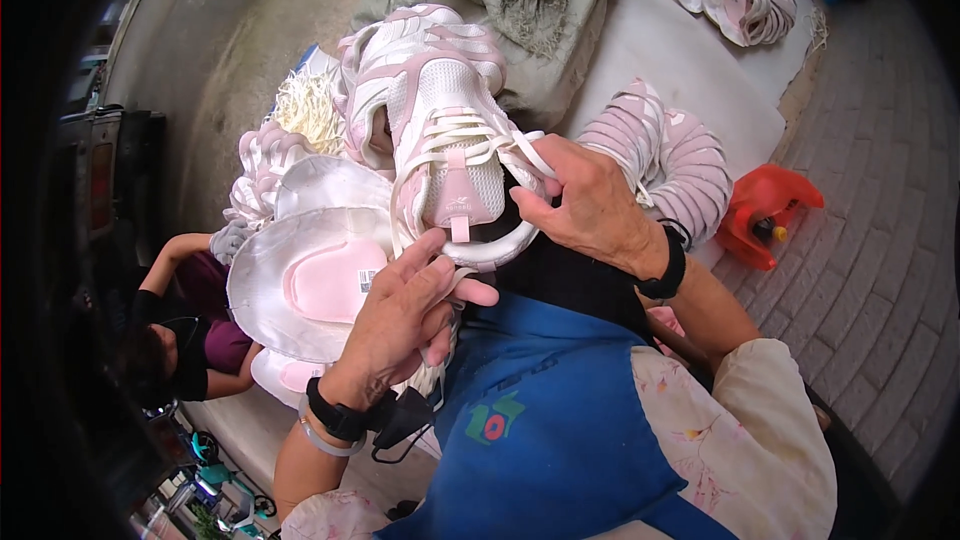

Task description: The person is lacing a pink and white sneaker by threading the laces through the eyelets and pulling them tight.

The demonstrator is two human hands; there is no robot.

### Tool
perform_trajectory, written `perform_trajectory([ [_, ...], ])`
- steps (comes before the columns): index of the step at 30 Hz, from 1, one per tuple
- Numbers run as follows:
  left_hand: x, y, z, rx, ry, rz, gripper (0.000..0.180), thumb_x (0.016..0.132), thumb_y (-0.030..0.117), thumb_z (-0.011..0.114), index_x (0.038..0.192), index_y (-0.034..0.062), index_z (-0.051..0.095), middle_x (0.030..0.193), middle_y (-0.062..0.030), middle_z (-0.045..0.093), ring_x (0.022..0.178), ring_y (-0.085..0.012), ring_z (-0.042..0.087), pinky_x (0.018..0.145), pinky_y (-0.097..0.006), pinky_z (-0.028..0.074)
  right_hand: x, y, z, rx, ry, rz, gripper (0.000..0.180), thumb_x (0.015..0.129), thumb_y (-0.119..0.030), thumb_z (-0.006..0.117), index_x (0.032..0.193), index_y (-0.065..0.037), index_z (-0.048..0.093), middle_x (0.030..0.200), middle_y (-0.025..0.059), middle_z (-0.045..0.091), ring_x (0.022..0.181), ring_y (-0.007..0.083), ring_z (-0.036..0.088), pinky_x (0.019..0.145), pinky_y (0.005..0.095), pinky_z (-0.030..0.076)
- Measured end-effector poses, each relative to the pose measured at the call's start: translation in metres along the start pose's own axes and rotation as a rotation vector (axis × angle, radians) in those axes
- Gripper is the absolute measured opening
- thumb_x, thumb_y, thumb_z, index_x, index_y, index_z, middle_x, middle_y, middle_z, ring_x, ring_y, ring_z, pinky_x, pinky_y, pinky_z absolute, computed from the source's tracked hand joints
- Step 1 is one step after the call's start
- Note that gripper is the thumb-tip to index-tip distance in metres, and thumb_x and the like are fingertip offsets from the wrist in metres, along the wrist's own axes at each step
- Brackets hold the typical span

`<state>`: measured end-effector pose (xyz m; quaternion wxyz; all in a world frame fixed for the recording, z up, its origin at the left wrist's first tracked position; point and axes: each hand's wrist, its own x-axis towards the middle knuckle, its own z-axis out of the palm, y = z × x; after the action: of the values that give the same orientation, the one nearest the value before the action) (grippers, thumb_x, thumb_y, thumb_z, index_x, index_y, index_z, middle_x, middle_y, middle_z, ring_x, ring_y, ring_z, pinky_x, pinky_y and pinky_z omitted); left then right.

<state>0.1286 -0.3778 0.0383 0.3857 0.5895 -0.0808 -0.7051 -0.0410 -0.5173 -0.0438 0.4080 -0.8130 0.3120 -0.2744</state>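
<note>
Brick paving outdoors, white padded mat (690, 70) strewn with pink shoe uppers (670, 155). Both hands hold a pink-and-white sneaker (440, 110) above the lap: right hand (590, 205) pinches its lace, left hand (405, 315) half-curled grips the heel rim.

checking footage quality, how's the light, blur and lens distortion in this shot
Head view: soft, even daylight, with no hard shadows or glare on the pink and white shoe; left hand and right hand look sharp with no motion blur; fisheye bends the brick paving toward the rim, and the corners fall to black.
</note>
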Motion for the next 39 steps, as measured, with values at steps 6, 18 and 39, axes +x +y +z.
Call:
perform_trajectory([
  [6,0.012,-0.011,0.014,-0.243,0.042,-0.005,0.05,0.101,0.027,0.04,0.142,0.0036,0.023,0.097,-0.0151,0.066,0.039,-0.0028,0.033,0.035,-0.019,0.039,-0.001,0.005,0.001,0.063,-0.032,0.044,0.021,0.074,-0.01,0.064,0.087,0.0,0.051,0.075,0.0175,0.055,0.069,0.0377,0.059,0.059,0.0434,0.048],
  [18,0.035,-0.021,0.017,-0.48,0.081,0.017,0.02,0.099,0.03,0.045,0.111,0.0131,0.047,0.088,-0.0121,0.067,0.037,-0.0031,0.027,0.035,-0.019,0.036,-0.005,0.008,0.003,0.114,0.031,-0.018,0.018,0.074,-0.004,0.062,0.086,0.001,0.05,0.075,0.0172,0.054,0.067,0.037,0.058,0.057,0.0425,0.046],
  [39,0.035,-0.067,0.02,-0.368,0.009,0.376,0.026,0.09,0.007,0.053,0.115,0.0007,0.05,0.089,-0.0068,0.06,0.037,-0.0049,0.034,0.042,-0.025,0.049,-0.021,0.02,-0.001,0.093,0.002,-0.333,0.034,0.07,0.001,0.06,0.104,0.0,0.054,0.086,0.0157,0.056,0.073,0.0347,0.061,0.061,0.039,0.051],
])
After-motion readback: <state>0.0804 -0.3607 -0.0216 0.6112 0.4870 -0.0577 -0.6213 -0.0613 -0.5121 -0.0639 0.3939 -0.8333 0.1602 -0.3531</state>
